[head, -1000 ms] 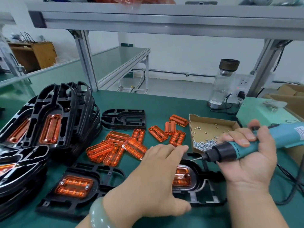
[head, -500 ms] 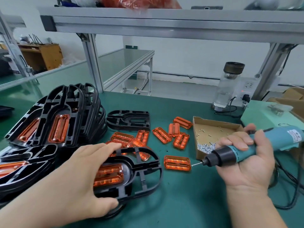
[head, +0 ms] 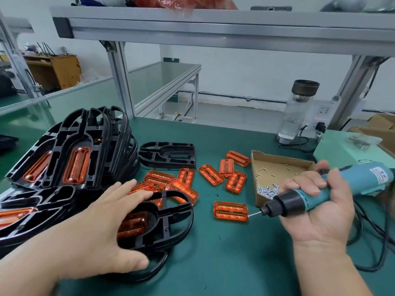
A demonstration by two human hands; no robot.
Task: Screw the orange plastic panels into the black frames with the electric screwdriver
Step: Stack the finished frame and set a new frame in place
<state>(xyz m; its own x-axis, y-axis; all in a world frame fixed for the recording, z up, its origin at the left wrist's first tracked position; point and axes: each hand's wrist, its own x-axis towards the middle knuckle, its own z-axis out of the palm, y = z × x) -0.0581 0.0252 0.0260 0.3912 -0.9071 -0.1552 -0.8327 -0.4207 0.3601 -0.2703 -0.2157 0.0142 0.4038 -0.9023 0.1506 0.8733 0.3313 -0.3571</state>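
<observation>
Left hand [head: 102, 223] flat, fingers nearly straight, spread over black frame [head: 165, 221] (glossy, ribbed, one end rounded). It lies tilted on another frame at front-left of mat [head: 224, 263]. Orange ribbed panel [head: 132, 224] sits in its recess. Right hand [head: 320, 216] wraps teal screwdriver [head: 303, 199], bit tip at a loose panel [head: 230, 211].

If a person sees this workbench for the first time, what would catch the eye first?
Probably the bright orange panels scattered across the middle of the green table. Next, the teal electric screwdriver gripped by the right hand, and the left hand resting on a black frame beside the stack at left.
</observation>
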